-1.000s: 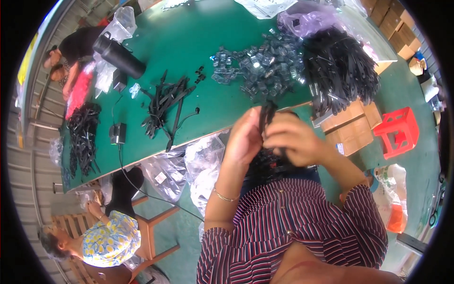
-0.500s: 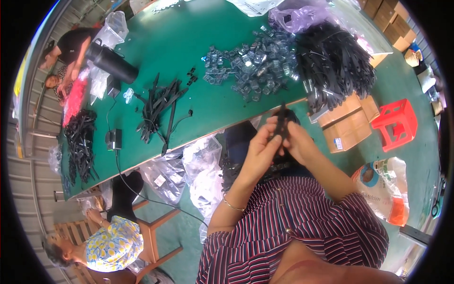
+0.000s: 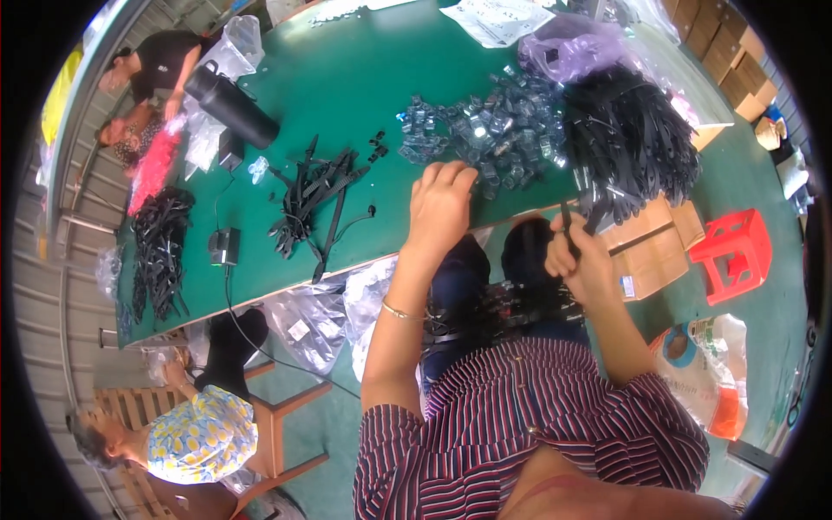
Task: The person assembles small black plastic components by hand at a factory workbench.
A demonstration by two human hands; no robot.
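Observation:
My left hand (image 3: 440, 206) is over the table by the near left edge of a pile of small clear plastic pieces (image 3: 511, 130). Its fingers are curled down, and their tips are hidden beneath it. In front of the table edge, my right hand (image 3: 582, 260) is closed round a thin black strap (image 3: 567, 218), one end poking up past the fingers. A thick heap of black straps (image 3: 637, 139) lies right of the clear pieces. More dark pieces (image 3: 511, 310) rest on my lap, too blurred to make out.
On the green table (image 3: 347, 78) are a smaller bunch of black straps (image 3: 314, 195), a black bottle (image 3: 232, 106) and a power adapter (image 3: 224, 247) with a trailing cable. A cardboard box (image 3: 654, 247) and red stool (image 3: 735, 256) stand right. A seated person (image 3: 204, 433) is at left.
My hands, together on the dark strap before, are now apart. The left has moved up and left to the clear pieces; the right has shifted right and down with the strap.

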